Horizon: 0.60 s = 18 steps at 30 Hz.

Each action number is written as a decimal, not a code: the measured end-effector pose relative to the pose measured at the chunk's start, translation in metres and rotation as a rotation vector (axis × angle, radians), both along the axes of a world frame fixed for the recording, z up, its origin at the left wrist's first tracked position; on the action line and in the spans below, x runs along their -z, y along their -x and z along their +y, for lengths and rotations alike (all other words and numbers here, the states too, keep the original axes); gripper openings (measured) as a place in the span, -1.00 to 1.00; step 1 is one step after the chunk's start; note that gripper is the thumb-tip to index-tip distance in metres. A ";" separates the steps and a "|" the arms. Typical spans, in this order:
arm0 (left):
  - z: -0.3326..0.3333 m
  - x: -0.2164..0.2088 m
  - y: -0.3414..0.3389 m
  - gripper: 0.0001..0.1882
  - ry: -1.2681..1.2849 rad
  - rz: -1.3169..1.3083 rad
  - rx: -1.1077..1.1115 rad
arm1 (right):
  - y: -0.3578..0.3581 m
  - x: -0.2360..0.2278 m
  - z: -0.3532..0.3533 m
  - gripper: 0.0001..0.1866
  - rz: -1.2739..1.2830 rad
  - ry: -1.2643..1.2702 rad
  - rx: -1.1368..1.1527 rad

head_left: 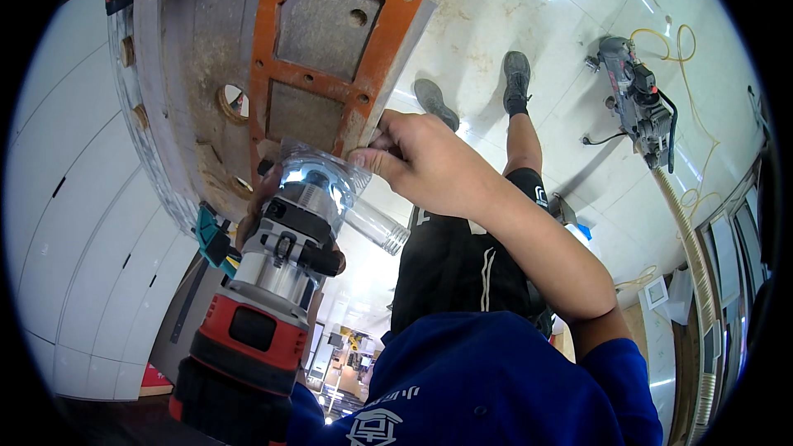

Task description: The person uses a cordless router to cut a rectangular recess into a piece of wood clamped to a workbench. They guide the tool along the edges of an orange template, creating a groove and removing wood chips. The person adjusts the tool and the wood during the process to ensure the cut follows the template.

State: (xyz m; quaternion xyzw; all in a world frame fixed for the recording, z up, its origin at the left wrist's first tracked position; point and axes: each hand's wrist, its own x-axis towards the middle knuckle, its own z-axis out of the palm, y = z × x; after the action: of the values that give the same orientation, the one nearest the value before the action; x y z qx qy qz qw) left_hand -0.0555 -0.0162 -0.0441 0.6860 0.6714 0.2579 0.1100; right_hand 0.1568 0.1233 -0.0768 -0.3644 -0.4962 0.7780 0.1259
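Note:
A cordless trim router [285, 301] with a red and black body and silver collar is held in my left hand [258, 202], mostly hidden behind it in shadow. The router's clear plastic guard [363, 177] is at the lower end of an orange template [368, 21] with rectangular windows and small holes. A clear ribbed spout [380, 230] sticks out beside the guard. My right hand [421, 161] is closed on the template's lower right edge, thumb near the guard and fingers curled. Beneath the template lies a dusty wooden board [198, 58] with round holes.
A teal clamp [213, 235] sits by the board's lower edge. White cabinets [66, 190] line the left. On the tiled floor at right is a grey machine [640, 99] with a ribbed hose [681, 239] and a thin yellow hose [702, 116]. My shoes [516, 74] stand beyond the board.

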 end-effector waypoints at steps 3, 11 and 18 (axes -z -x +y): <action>0.002 -0.004 -0.003 -0.10 0.020 0.008 -0.010 | 0.000 0.002 -0.001 -0.61 0.002 -0.016 -0.011; -0.002 -0.010 0.002 -0.08 0.114 0.025 0.006 | -0.003 -0.007 0.009 -0.46 -0.060 0.074 -0.123; 0.005 -0.009 -0.002 -0.12 0.077 0.017 0.006 | 0.000 -0.007 0.007 -0.44 -0.045 0.058 -0.077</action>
State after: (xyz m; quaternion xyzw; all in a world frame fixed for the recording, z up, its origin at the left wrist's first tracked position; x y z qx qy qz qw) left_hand -0.0536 -0.0112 -0.0349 0.6855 0.6797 0.2256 0.1314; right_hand 0.1564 0.1301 -0.0698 -0.3660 -0.4898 0.7878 0.0738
